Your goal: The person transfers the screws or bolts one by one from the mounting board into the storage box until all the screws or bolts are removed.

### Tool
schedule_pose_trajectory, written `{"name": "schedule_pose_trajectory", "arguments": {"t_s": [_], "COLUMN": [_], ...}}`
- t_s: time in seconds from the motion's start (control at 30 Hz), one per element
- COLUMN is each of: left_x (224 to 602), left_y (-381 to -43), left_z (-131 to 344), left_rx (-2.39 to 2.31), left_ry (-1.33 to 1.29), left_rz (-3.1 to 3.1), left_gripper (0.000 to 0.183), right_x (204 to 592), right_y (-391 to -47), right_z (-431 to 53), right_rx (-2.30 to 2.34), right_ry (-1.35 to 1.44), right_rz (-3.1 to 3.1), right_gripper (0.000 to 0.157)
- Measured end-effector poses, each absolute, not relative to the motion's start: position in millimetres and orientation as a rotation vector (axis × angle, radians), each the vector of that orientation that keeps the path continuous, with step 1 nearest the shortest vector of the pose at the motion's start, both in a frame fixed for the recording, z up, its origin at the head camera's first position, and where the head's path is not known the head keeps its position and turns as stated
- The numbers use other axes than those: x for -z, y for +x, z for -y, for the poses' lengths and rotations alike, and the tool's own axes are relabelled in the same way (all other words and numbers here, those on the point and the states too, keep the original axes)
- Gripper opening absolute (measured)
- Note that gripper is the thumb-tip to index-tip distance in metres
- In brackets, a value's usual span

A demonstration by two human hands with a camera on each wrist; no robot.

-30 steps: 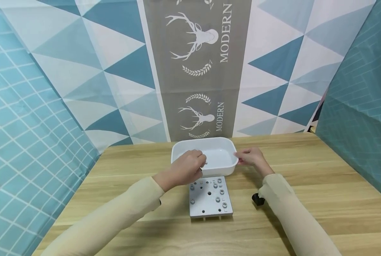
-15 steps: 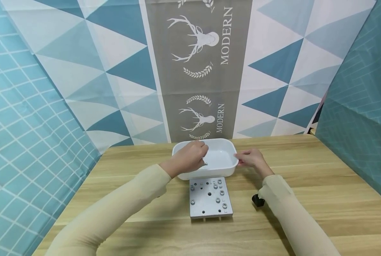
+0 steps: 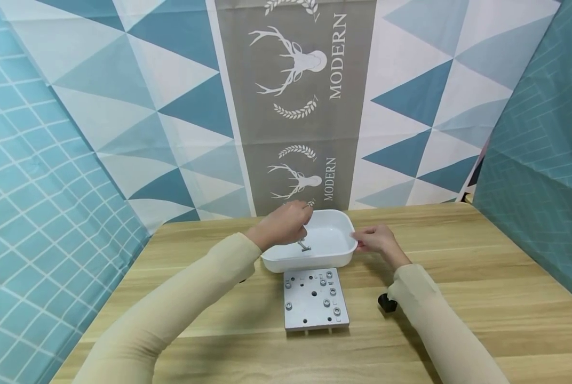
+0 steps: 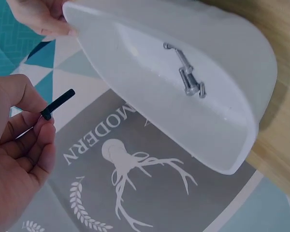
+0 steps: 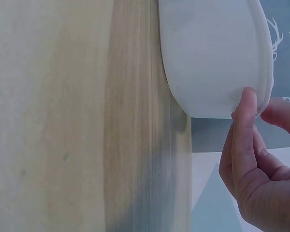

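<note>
Over the white plastic bin (image 3: 315, 263) my left hand (image 3: 285, 224) is raised. In the left wrist view its thumb and fingers pinch a socket-head screw (image 4: 61, 103) by the head, the threaded shank pointing away; the screw looks dark there. Several silvery screws (image 4: 188, 77) lie together on the bin's floor. My right hand (image 3: 377, 238) grips the bin's right end, thumb and fingertips pinching the rim, as the right wrist view shows too. In front of the bin stands a silver metal plate (image 3: 310, 310) with holes, several screws set in its top.
Both sit on a wood-grain table (image 3: 411, 341). A small black object (image 3: 387, 302) lies beside the right sleeve. Patterned cloth (image 3: 305, 122) hangs behind the table, with blue cloth (image 3: 41, 213) along the left and teal cloth (image 3: 535, 202) along the right.
My left hand has lifted a little up from within the bin, and the screws on the bin's floor show more now. The right hand keeps its hold on the rim.
</note>
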State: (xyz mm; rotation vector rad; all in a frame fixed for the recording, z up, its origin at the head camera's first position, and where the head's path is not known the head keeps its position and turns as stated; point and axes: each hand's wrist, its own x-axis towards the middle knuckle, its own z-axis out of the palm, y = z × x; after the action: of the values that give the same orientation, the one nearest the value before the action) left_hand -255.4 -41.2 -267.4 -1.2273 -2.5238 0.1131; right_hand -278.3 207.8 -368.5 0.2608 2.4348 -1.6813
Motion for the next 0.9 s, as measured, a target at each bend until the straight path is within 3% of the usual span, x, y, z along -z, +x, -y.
{"name": "schedule_pose_trajectory", "arguments": {"t_s": [0.37,0.63,0.9], "left_x": [265,271,280], "left_y": [-278,-298,-323], "left_z": [37,33,33], "left_rx": [-0.307,-0.371,-0.359], "left_ry": [-1.176,-1.180,-1.142], "left_rz": [2.606,2.618,2.714], "left_gripper": [0.030,0.026,0.033], "right_x": [367,371,371], "right_y": [-277,-277,-280], "right_z": [-207,-207,-207], "right_rx": [1.676,1.676,1.684], "right_ry": [0.260,0.249,0.267], "right_rz": [-2.447,-2.434,-2.447], "right_gripper": [0.042,0.041,0.040]}}
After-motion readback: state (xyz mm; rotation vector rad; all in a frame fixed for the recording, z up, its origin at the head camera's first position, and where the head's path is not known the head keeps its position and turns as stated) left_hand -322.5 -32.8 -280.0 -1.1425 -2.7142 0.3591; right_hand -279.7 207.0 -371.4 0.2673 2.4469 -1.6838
